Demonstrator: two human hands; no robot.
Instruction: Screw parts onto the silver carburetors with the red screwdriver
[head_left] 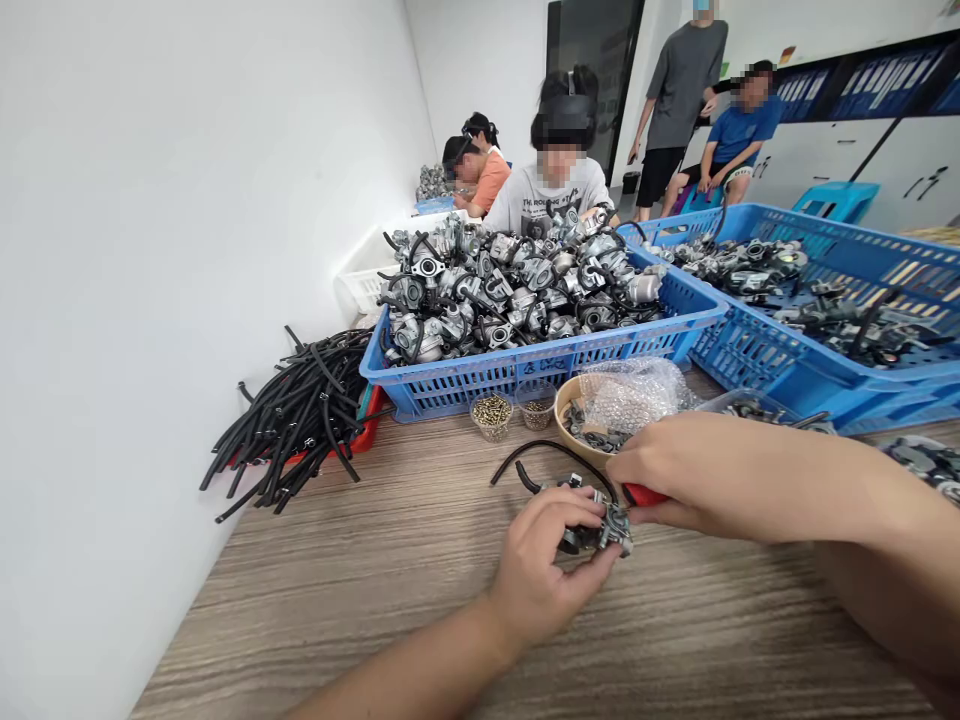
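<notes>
My left hand is wrapped round a small metal carburetor just above the wooden table. A black hose curves out from the carburetor's back. My right hand grips a tool with a red handle, whose front end is at the carburetor's right side; its tip is too small to make out. Right behind my hands stands a round tan bowl of small metal parts, partly covered by bubble wrap.
A blue crate heaped with carburetors stands behind, another blue crate at right. Black hoses overhang a red tray at left. Two cups hold brass parts and small pieces. A person sits opposite; others are farther back.
</notes>
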